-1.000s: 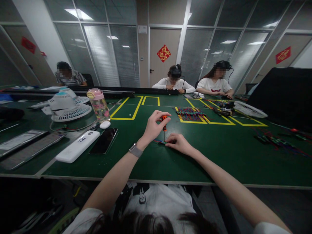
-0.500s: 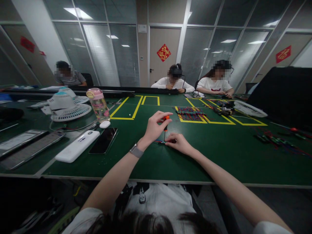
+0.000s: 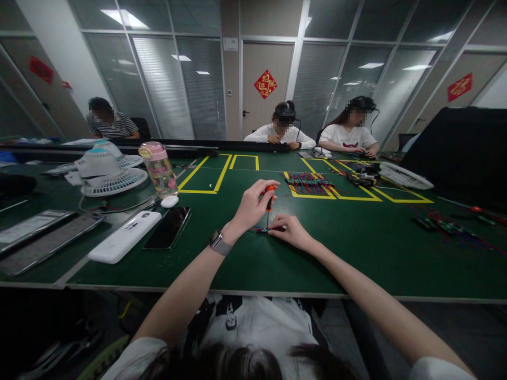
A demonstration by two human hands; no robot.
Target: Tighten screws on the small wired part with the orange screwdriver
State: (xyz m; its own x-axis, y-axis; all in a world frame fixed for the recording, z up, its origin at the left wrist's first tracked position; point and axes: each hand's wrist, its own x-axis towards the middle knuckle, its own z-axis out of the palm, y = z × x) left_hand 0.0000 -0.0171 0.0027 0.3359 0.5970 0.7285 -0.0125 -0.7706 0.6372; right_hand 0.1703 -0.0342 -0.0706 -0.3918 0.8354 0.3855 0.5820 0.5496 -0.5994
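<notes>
An orange-and-black screwdriver [image 3: 270, 199] stands upright in my left hand [image 3: 253, 203], its handle gripped between thumb and fingers. Its thin shaft points down at a small green circuit board [image 3: 262, 230] with wires, lying on the green table [image 3: 222, 269]. Whether the tip touches the board is too small to tell. My right hand [image 3: 291, 232] rests low on the table and pinches the right end of that board. The fingertips partly cover the board.
To my left lie a black phone [image 3: 168, 228], a white power bank [image 3: 125, 237] and a pink-lidded bottle [image 3: 159, 169]. Beyond my hands sits a pile of wired boards [image 3: 309, 184]; more wired boards [image 3: 451, 227] lie at the right. Several people sit across the table.
The left hand has turned slightly around the screwdriver handle, its wrist rolling a little. The right hand and the board have stayed in place.
</notes>
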